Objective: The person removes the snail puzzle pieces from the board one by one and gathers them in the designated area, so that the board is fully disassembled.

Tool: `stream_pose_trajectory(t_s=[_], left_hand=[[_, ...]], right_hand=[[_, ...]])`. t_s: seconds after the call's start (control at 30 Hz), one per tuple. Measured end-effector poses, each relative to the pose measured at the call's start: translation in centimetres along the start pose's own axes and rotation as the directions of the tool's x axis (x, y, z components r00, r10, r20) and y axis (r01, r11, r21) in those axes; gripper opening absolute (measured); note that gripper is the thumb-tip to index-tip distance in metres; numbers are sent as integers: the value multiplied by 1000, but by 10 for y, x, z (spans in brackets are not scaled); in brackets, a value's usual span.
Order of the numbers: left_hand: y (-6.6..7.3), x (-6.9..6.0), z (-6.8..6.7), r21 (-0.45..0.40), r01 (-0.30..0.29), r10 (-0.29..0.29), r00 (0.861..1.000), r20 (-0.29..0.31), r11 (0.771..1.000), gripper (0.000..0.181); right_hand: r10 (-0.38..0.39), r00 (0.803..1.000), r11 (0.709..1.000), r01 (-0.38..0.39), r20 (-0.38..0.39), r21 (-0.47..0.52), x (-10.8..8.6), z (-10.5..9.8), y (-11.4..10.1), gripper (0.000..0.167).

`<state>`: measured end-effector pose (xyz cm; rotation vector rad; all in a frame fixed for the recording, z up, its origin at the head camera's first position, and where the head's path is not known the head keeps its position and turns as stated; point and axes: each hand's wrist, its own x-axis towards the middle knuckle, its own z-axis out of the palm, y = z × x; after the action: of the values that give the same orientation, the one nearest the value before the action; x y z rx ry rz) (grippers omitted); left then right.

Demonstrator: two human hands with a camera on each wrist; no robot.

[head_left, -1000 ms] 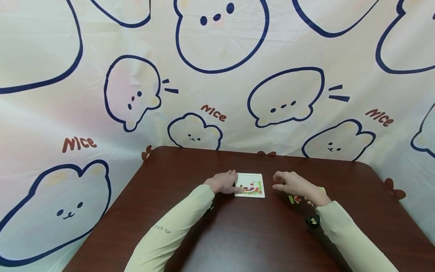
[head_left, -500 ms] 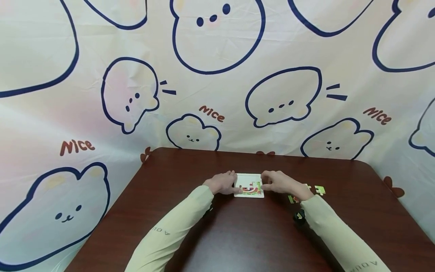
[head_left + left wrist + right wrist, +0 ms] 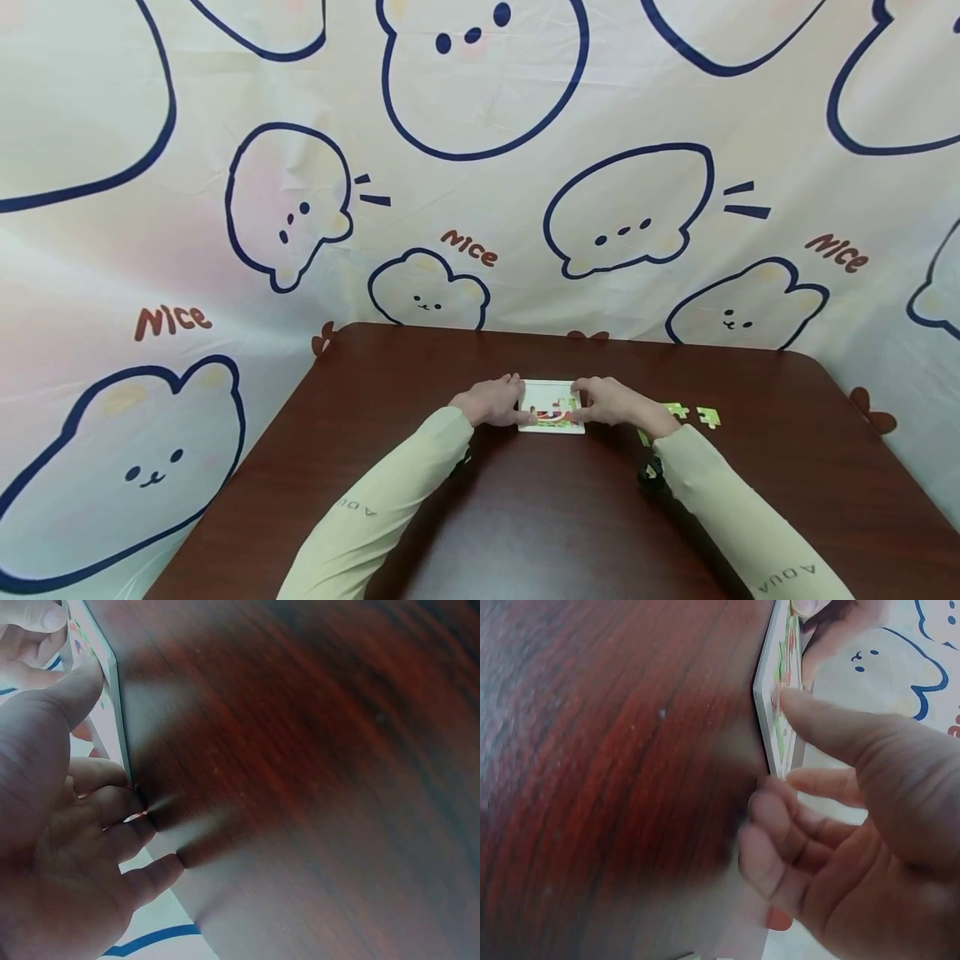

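Note:
A white-framed jigsaw puzzle board (image 3: 550, 386) lies flat on the table, with colourful pieces fitted along its lower part and right side. My left hand (image 3: 491, 402) holds its left edge, thumb over the frame and the other fingers along the side. At the right edge, my right hand (image 3: 611, 402) has its thumb on the picture and its fingers by the side. In the right wrist view the right thumb (image 3: 825, 727) touches the board's face (image 3: 784, 682), while the other fingers curl beside the rim. I see no loose piece between these fingers.
Loose jigsaw pieces (image 3: 708, 417) lie right of the board, some partly hidden by the right forearm. The brown wooden table (image 3: 510, 508) reaches back to a curtain (image 3: 510, 200) printed with bear drawings.
My right hand has moved left from above the loose pieces to the board's right edge, uncovering some pieces. The left hand has stayed at the left edge.

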<state>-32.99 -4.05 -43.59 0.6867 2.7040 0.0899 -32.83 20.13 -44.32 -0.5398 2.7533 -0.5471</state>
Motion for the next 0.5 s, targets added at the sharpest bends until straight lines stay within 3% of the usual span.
stream_pose_trajectory(t_s=[0.27,0.5], left_hand=[[2,-1,-1,3,-3,3,1000,6,1000,81],[2,1,0,22,-3,3,1000,-1,1000,81]], right_hand=[[11,1000,1000,-11,1,5,-1,0,-1,36],[14,999,1000,-15,47,8,0,-1,-7,37]])
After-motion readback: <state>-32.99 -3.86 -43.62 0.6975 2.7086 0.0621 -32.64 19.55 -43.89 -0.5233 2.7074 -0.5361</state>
